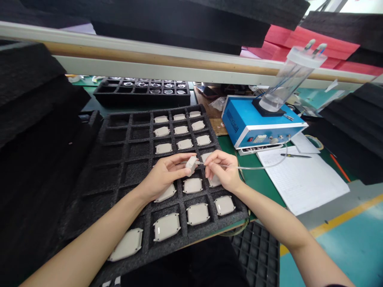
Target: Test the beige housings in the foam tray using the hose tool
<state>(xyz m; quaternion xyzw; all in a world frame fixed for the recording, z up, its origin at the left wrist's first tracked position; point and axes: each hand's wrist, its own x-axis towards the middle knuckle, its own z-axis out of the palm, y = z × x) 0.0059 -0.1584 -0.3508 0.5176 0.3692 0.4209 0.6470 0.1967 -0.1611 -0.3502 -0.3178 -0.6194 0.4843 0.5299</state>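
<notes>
Over the black foam tray [122,157], my left hand [163,175] pinches a pale beige watch case [191,165] tilted on its edge between thumb and fingers. My right hand [224,169] closes around the end of a clear thin hose [254,168]; its narrow tip points left and reaches the side of the case. Whether the tip touches the case I cannot tell. Several similar watch cases, such as one beige case [198,214], lie in the tray's compartments below my hands. My hands cover part of some of them.
A blue dispenser box [243,109] with a clear cylinder [277,89] stands at right, the hose running from its front. Paper sheets [302,179] and a black pen [295,156] lie nearby. Black foam stacks [32,151] rise at left. A shelf rail [155,59] crosses above another tray [143,97].
</notes>
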